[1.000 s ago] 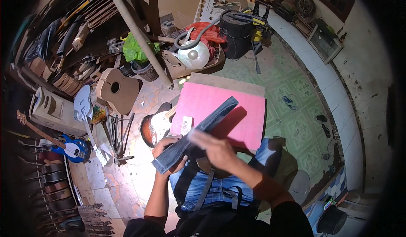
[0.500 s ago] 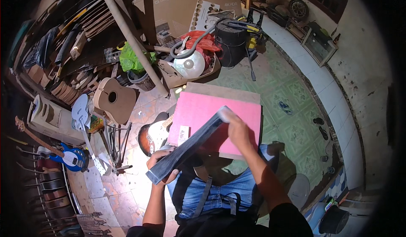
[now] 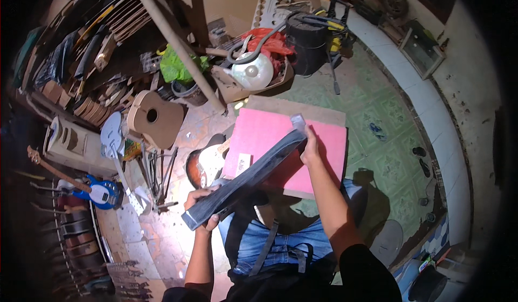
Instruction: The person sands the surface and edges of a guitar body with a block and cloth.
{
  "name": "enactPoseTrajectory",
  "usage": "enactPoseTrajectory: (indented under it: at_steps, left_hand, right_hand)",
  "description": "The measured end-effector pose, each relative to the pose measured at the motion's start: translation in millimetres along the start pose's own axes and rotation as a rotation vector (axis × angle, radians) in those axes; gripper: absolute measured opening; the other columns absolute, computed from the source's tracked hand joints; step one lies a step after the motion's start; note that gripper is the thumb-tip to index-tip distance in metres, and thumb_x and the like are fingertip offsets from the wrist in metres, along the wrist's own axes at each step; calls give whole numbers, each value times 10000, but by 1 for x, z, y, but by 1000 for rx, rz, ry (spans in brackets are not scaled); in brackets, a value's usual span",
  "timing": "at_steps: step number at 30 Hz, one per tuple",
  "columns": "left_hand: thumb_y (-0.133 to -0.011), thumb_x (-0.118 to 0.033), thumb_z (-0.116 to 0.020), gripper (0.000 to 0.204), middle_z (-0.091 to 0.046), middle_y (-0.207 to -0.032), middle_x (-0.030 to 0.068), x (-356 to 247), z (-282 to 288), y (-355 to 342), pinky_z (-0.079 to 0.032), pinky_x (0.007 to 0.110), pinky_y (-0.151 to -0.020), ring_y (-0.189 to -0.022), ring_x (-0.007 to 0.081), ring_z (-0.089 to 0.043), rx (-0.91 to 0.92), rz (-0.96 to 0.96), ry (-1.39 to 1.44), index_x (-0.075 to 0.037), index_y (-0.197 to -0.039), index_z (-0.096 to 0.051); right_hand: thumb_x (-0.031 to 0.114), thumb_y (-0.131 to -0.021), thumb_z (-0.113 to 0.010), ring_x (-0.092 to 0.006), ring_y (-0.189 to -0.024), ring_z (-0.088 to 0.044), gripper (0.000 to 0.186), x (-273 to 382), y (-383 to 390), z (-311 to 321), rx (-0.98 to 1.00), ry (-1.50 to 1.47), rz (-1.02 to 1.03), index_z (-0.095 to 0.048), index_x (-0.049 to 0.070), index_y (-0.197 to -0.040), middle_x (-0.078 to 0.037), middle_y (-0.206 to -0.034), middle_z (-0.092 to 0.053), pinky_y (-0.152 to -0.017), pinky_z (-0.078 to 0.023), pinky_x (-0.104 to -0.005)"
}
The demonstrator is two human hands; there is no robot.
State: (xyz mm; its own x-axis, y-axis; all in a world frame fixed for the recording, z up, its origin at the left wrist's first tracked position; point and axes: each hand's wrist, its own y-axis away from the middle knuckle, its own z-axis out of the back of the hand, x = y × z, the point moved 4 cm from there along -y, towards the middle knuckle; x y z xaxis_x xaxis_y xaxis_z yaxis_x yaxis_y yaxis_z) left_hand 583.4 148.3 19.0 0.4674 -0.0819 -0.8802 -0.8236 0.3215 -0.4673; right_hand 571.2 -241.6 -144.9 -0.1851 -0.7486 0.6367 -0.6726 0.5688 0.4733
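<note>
A long, narrow dark grey piece (image 3: 245, 179), scuffed and dusty with pale edges, slants over my lap from lower left to upper right. Its kind is not plain. My left hand (image 3: 200, 204) is closed round the near, square-cut end, fingers on the far side and thumb below. At the far end my right hand (image 3: 309, 149) grips the piece, its fingers partly hidden. A small pale grey flap or tip (image 3: 297, 121) sticks out past that hand; whether it belongs to the piece I cannot tell. Beneath lies a pink board (image 3: 330, 145) with a small white block (image 3: 244, 162).
Left of the board sits a sunburst electric guitar (image 3: 195, 168). Farther left are an unfinished acoustic guitar body (image 3: 156, 119), a blue bass (image 3: 101, 192) and racked instruments. Beyond the board stand a box with a white round lamp-like thing (image 3: 252, 71) and a black bucket-shaped vacuum (image 3: 305, 46). Sandals (image 3: 377, 131) lie right.
The dark piece has turned slightly, and its near end has shifted left and down. My right hand has moved a little right and now shows sharper. The whole view has shifted somewhat.
</note>
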Motion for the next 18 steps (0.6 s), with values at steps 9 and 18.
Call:
enactPoseTrajectory:
  at_steps: [9, 18]
  left_hand:
    - [-810, -585, -802, 754, -670, -1049, 205, 20, -12, -9, -528, 420, -960, -999, 317, -713, -71, 19, 121, -5, -1138, -448]
    - [-964, -409, -706, 483, -652, -1296, 159, 95, -122, 11, -458, 468, -1149, -1256, 288, -616, -419, 811, 883, -32, -1234, -571]
  right_hand:
    - [452, -893, -723, -233, -1041, -661, 477, 27, 1, 25, -260, -100, 227, -707, 117, -1232, -43, -1171, -714, -929, -502, -370]
    - [334, -995, -565, -230, -865, -650, 334, 222, 82, 29, -125, 111, 869, -647, 10, -993, -122, -976, -697, -805, -502, -342]
